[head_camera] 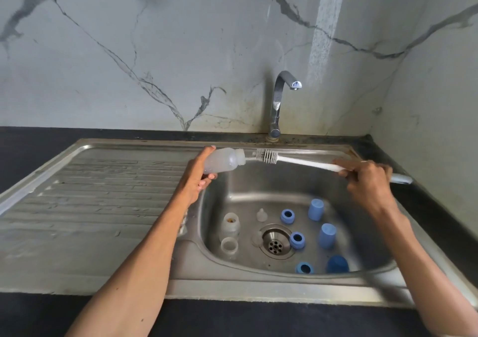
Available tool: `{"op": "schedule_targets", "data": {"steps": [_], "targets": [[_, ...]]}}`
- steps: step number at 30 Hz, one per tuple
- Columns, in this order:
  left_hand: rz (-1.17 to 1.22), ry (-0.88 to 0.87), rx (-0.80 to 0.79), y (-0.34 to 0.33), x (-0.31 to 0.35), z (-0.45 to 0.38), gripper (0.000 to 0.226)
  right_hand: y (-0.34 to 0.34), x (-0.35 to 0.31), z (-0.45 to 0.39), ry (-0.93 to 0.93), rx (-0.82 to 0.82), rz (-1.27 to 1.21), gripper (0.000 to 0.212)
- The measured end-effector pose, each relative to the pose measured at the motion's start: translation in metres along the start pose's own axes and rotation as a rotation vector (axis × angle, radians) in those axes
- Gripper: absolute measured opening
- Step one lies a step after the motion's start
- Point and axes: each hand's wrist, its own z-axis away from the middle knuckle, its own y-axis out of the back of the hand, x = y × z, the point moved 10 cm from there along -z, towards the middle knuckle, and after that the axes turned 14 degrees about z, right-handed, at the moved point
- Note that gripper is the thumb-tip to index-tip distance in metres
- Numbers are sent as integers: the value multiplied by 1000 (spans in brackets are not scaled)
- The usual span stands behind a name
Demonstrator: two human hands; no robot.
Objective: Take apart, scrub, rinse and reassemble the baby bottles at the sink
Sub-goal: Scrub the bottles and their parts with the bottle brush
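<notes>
The left hand [199, 176] gripped the translucent plastic bottle [223, 160] above the steel sink's [232, 181] ten o'clock rim; the right hand [367, 178] grasped the white-handled bristle brush [266, 156]. Advisably, align the brush with the neck, then twist.

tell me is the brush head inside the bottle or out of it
Mostly out. The bristles show in the open just right of the bottle mouth; only the tip reaches the neck. Left hand holds the bottle, right hand the handle.

Wall [181, 52]: pale grey-white marble pattern, dark grey veins.
Worktop [31, 145]: black.
Sink [103, 207]: dull silver steel, ribbed drainer.
Held plastic bottle [223, 160]: cloudy translucent white.
Bottle brush [297, 161]: white handle, black-and-white bristles.
Round plastic caps [315, 209]: light blue; one [337, 264] darker blue.
Threaded collar rings [287, 216]: blue.
</notes>
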Motion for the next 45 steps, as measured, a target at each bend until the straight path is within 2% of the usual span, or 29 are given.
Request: {"op": "schedule_targets", "data": {"steps": [5, 10, 14, 18, 21, 28, 33, 35, 40, 43, 45], "targets": [[-62, 5, -17, -6, -7, -4, 48, -10, -24, 1, 64, -2, -1, 38], [-109, -13, -32, -6, -7, -5, 54, -3, -10, 2, 26, 2, 12, 40], [-182, -11, -83, -28, -15, 1, 52, -13, -41, 6, 120, -50, 25, 38], [-238, -64, -82, -30, -10, -2, 49, -9, -25, 3, 62, -47, 50, 36], [-196, -116, -35, -24, -7, -6, 53, -6, -15, 4, 17, -44, 96, 35], [-117, -107, 6, -22, -7, -6, 46, -1, -12, 7, -35, -42, 183, 32], [148, -99, 119, 4, -1, -13, 41, 7, 5, 10, -148, -97, 148, 29], [164, -104, 145, 13, -1, -16, 38, 6, 3, 15, -131, -130, 115, 27], [243, -87, 50, -13, -7, -12, 30, -10, -39, 19, -15, -155, 3, 15], [259, -88, -68, -34, -11, -5, 23, -18, -57, 22, 41, -151, -82, 25], [256, -115, -84, -39, -9, -2, 17, -21, -61, 24, 54, -152, -146, 31]]}}
